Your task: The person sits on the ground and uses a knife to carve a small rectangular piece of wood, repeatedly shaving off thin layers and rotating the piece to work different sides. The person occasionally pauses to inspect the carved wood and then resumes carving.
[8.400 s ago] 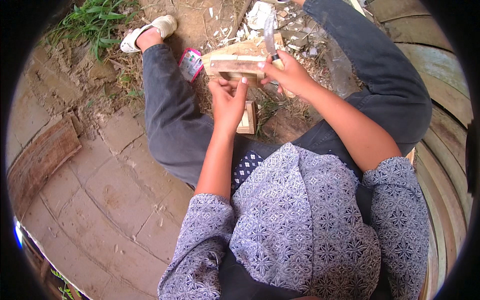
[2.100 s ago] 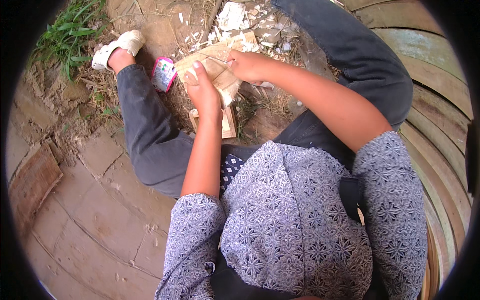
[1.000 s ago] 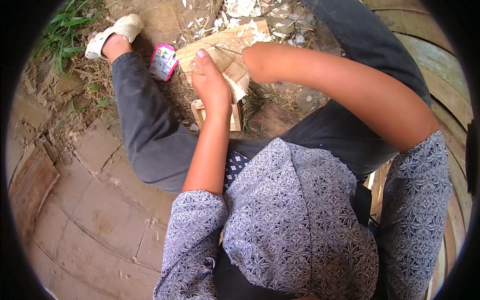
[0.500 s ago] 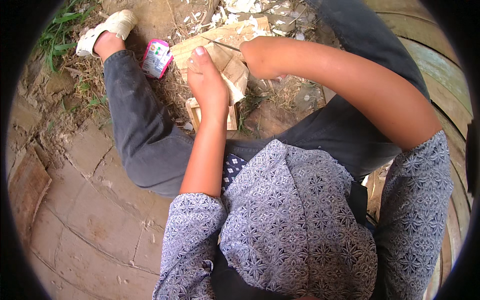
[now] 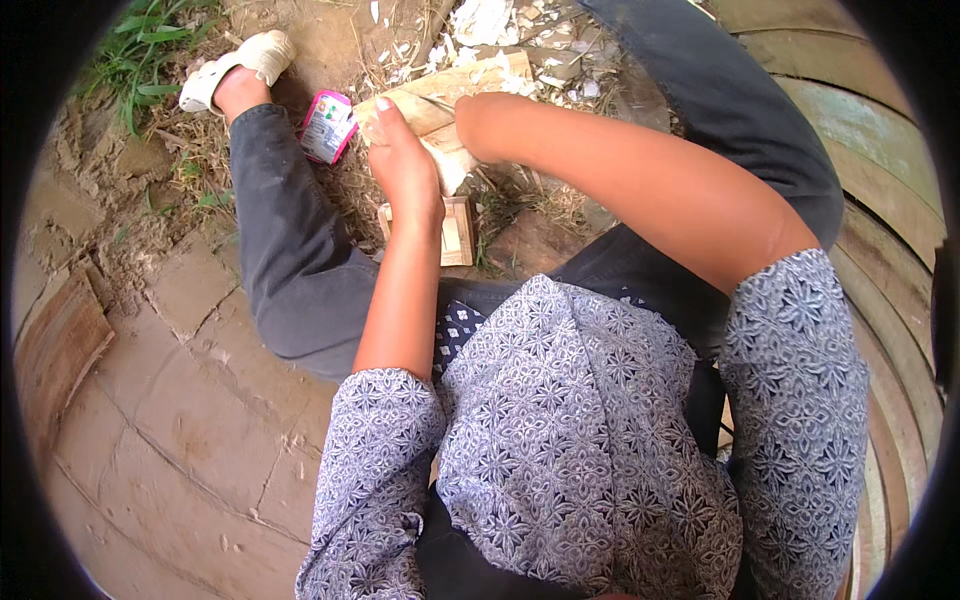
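Note:
My left hand [image 5: 405, 172] is closed round a pale block of wood [image 5: 452, 162], thumb stretched along its near side. In my right hand [image 5: 482, 126] is a knife, its handle hidden by the fist. The thin dark blade [image 5: 436, 103] points left over the top of the wood; whether it touches is too small to tell. Under and beyond the block lies a light wooden board [image 5: 490, 74] on the ground. A small wooden box or frame [image 5: 457, 232] sits just below my left wrist, partly hidden by it.
White wood shavings [image 5: 485, 22] are scattered past the board. A pink-edged packet [image 5: 328, 126] lies beside my left leg. My bent legs in dark trousers [image 5: 290, 230] frame the spot. Curved wooden planks [image 5: 870, 170] run along the right, grass [image 5: 145, 50] grows at the far left.
My right hand has come left and slightly down, with the arm following, so less of the blade sticks out past the fist. The left hand keeps its grip; the whole view has shifted slightly.

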The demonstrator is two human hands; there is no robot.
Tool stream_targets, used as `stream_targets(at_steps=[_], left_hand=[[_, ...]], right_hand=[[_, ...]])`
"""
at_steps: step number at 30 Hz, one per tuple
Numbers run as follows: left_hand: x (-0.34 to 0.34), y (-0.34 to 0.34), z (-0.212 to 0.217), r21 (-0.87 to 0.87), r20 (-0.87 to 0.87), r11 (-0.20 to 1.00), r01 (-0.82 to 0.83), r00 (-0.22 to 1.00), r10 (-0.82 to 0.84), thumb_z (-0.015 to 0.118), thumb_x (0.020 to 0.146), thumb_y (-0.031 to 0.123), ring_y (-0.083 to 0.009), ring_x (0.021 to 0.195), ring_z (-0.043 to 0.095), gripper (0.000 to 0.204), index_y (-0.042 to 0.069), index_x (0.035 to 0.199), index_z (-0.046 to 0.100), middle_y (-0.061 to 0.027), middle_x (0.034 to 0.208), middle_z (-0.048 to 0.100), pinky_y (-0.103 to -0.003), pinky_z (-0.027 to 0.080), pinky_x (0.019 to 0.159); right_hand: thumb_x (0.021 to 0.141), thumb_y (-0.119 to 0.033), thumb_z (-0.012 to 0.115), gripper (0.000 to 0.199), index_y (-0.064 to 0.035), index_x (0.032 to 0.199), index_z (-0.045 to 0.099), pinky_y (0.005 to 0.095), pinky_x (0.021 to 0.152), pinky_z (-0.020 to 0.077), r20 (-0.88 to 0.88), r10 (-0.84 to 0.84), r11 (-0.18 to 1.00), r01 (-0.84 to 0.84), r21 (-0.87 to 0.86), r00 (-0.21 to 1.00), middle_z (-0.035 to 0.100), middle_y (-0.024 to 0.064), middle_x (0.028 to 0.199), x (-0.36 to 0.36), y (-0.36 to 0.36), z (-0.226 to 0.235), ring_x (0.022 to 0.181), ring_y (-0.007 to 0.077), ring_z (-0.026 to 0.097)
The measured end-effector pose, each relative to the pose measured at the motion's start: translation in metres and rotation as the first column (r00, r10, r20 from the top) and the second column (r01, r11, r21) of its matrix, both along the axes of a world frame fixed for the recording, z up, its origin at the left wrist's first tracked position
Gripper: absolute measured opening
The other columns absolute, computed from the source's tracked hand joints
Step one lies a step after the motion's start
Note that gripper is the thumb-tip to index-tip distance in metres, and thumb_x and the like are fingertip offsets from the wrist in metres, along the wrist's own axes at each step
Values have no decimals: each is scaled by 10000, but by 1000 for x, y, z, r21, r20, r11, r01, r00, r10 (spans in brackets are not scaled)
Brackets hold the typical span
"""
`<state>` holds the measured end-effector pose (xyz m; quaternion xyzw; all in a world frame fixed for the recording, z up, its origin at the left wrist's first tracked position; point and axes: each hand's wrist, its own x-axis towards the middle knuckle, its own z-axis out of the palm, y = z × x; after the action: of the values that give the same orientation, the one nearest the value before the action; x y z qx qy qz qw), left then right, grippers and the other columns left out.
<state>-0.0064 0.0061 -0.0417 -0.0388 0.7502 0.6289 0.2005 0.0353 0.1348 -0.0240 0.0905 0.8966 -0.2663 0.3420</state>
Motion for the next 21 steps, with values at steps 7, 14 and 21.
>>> stream_targets(at_steps=[7,14,21], left_hand=[[9,11,4,164,-31,986,-21,999,26,598,920,57,-138,900,604,212,-11,1119,611,-41,1039,664,-307,480,819],[2,5,3,118,23,993,-9,1000,6,604,907,85,-210,940,652,313,-47,1188,562,-111,1090,648,-370,528,831],[-1,0,-7,137,18,990,-15,1000,13,594,910,94,-221,909,667,291,-66,1152,568,-123,1060,656,-379,544,801]], right_hand=[[838,-55,669,255,27,1067,742,448,842,576,37,30,999,-28,-40,999,736,228,1077,10,6,17,976,367,725],[810,-52,689,177,7,952,778,440,786,587,40,128,992,-128,-9,991,752,208,1002,3,4,14,914,355,733],[809,-71,707,190,-3,970,781,429,789,592,20,-9,1000,9,-2,1000,756,194,1010,10,0,-1,903,341,736]])
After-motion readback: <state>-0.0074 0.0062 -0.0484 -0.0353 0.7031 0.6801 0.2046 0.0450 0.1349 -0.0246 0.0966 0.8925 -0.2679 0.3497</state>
